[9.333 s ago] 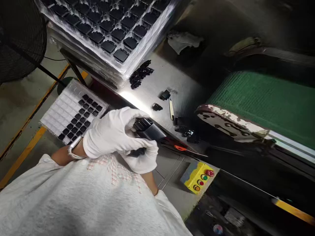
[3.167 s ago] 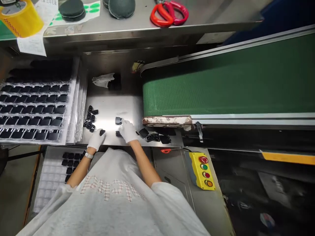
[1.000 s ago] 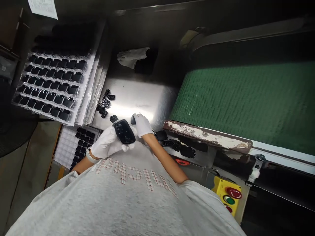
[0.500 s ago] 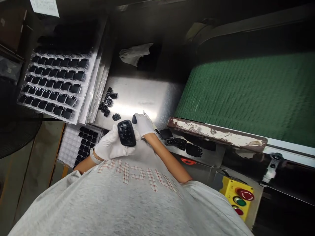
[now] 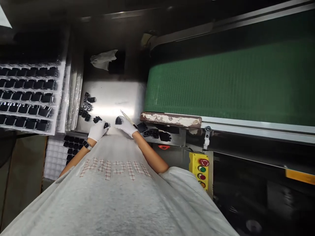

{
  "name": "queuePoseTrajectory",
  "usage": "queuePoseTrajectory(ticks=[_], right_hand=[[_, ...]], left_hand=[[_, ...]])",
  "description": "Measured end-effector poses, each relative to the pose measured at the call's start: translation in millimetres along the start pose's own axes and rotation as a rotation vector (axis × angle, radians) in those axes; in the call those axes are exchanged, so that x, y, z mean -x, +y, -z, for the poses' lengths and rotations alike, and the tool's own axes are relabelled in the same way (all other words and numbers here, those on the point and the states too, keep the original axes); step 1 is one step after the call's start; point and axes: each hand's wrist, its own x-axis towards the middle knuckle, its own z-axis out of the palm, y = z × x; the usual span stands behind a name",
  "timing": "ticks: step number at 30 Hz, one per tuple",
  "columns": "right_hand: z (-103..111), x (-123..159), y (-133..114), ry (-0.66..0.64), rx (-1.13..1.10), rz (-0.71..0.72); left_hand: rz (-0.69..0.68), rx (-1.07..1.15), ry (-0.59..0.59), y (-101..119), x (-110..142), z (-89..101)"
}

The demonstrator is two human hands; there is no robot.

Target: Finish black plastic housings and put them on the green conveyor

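Note:
My left hand point(image 5: 96, 131), in a white glove, is low over the metal table point(image 5: 110, 91). Its fingers are curled round a small black plastic part point(image 5: 106, 125). Another black part point(image 5: 97, 119) lies right at its fingertips. My right hand point(image 5: 127, 127), gloved too, grips a knife point(image 5: 127, 117) with its thin blade pointing away to the far left. A dark rounded piece point(image 5: 119, 120) shows at the thumb side of this hand; whether it is held or covers the thumb I cannot tell. Several black parts point(image 5: 85, 106) are grouped left of the hands.
Clear trays point(image 5: 55, 98) of black parts are stacked at left, with another tray point(image 5: 52, 154) below. A green conveyor belt point(image 5: 221, 82) runs at right behind a worn edge point(image 5: 172, 120). More black parts point(image 5: 154, 132), a white cloth point(image 5: 103, 60) and a yellow button box point(image 5: 195, 164) are around.
My left hand has gone from holding up a large black oval part to reaching down at the table by a small part. The large part no longer shows clearly. The view has shifted right.

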Motion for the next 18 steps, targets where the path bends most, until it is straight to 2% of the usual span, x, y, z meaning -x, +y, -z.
queuePoseTrajectory(ticks=[4, 9, 14, 18], right_hand=[[0.7, -2.3, -4.5, 0.035, 0.314, -0.028], [-11.7, -16.0, -19.1, 0.009, 0.644, 0.009], [-18.5, -25.9, -26.4, -0.037, 0.795, 0.099], [-17.0, -29.5, -25.3, -0.064, 0.81, 0.181]], left_hand=[[0.047, -0.136, -0.078, 1.4, -9.7, -10.5], [0.093, -0.143, -0.076, 0.6, -5.3, -9.1], [0.188, -0.06, -0.076, -14.4, 16.7, 5.9], [0.237, 0.005, 0.028, -23.4, 18.4, 19.3]])
